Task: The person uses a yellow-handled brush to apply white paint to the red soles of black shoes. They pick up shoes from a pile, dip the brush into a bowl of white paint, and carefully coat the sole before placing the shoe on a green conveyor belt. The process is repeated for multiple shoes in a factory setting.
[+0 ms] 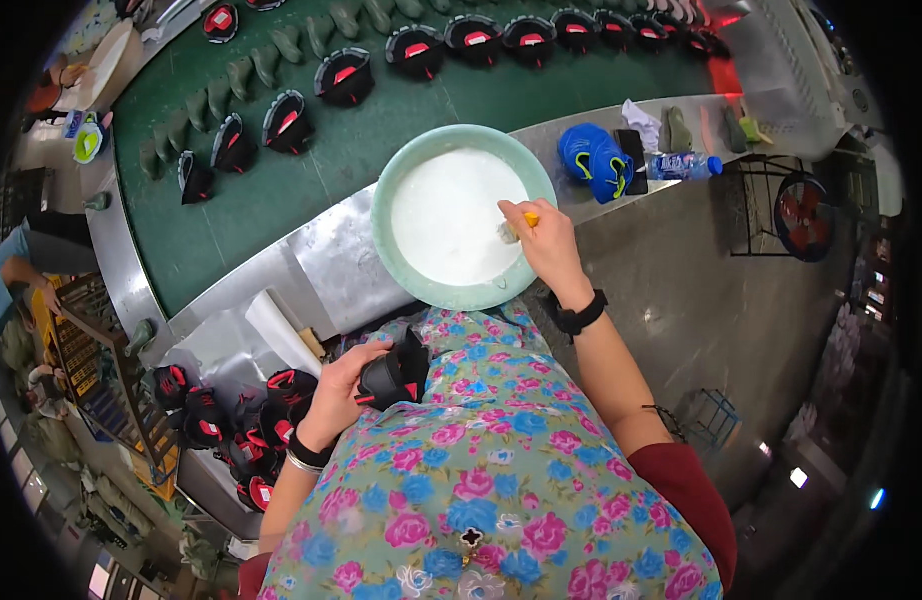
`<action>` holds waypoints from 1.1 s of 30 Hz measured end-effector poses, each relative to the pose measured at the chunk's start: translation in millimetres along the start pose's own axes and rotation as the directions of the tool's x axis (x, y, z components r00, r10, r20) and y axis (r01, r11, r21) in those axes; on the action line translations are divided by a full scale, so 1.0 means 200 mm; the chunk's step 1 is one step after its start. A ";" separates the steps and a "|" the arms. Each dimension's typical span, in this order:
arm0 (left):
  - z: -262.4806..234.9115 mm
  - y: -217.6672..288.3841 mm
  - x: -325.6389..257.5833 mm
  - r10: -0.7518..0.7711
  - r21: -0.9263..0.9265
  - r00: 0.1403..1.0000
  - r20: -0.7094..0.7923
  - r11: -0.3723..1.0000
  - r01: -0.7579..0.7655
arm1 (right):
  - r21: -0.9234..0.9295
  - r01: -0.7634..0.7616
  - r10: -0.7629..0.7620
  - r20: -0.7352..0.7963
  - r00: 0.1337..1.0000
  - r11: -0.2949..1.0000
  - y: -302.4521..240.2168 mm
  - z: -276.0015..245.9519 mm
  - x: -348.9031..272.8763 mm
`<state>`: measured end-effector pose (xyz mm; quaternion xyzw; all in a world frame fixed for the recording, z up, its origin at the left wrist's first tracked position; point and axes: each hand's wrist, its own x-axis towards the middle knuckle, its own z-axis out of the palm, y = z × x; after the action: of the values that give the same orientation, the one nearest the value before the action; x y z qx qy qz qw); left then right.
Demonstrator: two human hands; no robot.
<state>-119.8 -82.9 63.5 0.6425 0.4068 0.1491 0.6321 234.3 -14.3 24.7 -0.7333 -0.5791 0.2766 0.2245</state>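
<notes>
**Black shoe upper (393,375) rests in worker's grasp as brush hangs over basin of white liquid**

The work looks to be mid-batch. A curving row of black uppers with red linings (413,50) stands spaced out along a green conveyor belt (381,140), beside a line of olive shoe forms (218,98); these uppers are probably the finished share. A heap of black-and-red uppers (203,415) at the worker's left appears to be what remains, though whether any of those are already treated cannot be told. Nor does the view show whether the held piece carries a coating.

The left hand (339,392) clasps that piece low over the lap, against a floral apron (471,450), with fingers wrapped across its side and the elbow bent. The right hand (553,245) reaches forward over the rim of a pale green basin (384,215), pinching a yellow-handled brush (531,219) with its bristles pointing to the left. They are over the white liquid (441,220); whether they touch its surface is unclear. The right forearm slants up from a maroon sleeve (686,500), a dark watch (579,314) at the wrist.
</notes>
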 end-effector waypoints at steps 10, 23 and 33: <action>0.05 -0.13 0.35 -0.322 -0.520 0.945 -0.058 0.818 0.247 | 0.178 -0.092 0.097 -0.018 0.995 0.980 0.30 0.29 -0.06; 0.20 -0.07 0.64 -0.296 -0.830 0.952 -0.080 0.548 0.100 | 0.528 -0.004 0.032 -0.043 0.999 0.849 -0.04 -0.15 -0.09; 0.26 -0.11 0.71 -0.093 -0.619 0.936 -0.339 0.772 -0.147 | 0.607 -0.321 0.274 0.173 0.946 0.727 -0.20 -0.28 -0.25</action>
<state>-1.8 -21.7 -11.4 0.3599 0.4287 0.3987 0.7264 233.9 -55.1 100.3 -0.6892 -0.3360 0.5116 0.3878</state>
